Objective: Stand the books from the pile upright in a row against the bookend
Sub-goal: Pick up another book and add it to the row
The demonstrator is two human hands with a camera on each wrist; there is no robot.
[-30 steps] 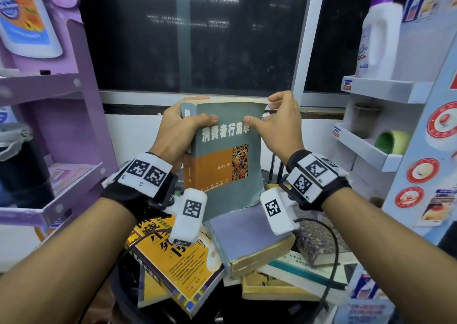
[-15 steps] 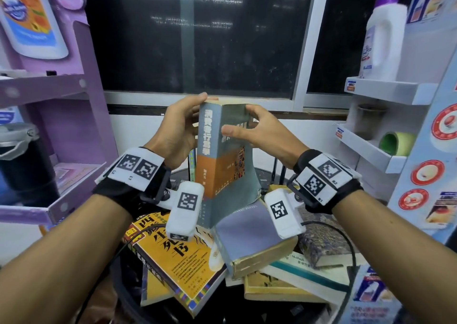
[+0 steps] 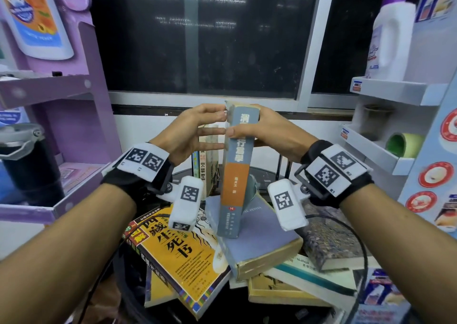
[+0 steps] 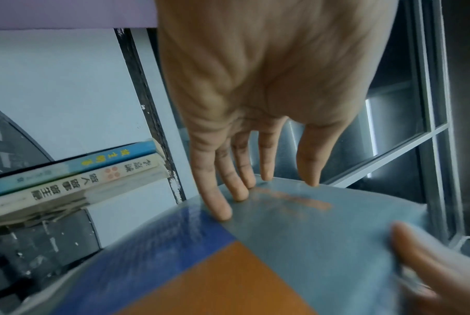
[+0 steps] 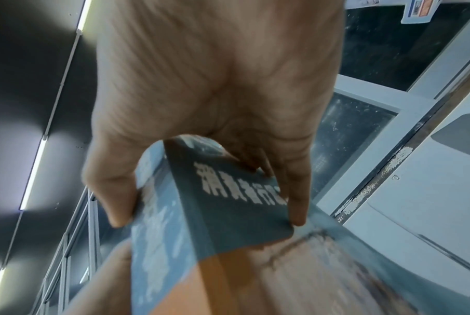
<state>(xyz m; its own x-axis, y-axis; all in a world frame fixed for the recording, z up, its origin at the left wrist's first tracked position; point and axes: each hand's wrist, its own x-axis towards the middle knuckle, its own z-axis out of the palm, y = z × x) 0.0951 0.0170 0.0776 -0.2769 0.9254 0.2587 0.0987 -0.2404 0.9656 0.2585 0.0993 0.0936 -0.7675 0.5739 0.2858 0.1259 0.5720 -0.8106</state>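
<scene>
Head view shows a grey-blue and orange paperback book (image 3: 237,165) held upright, spine toward the camera, above the pile of loose books (image 3: 259,257). The right hand (image 3: 265,132) grips its top end, thumb on the near cover and fingers curled round the far side. The left hand (image 3: 191,131) has straight, slightly spread fingers (image 4: 222,191) pressing flat on the other cover. Behind it, two books already standing upright (image 3: 206,160) wait by the wall.
</scene>
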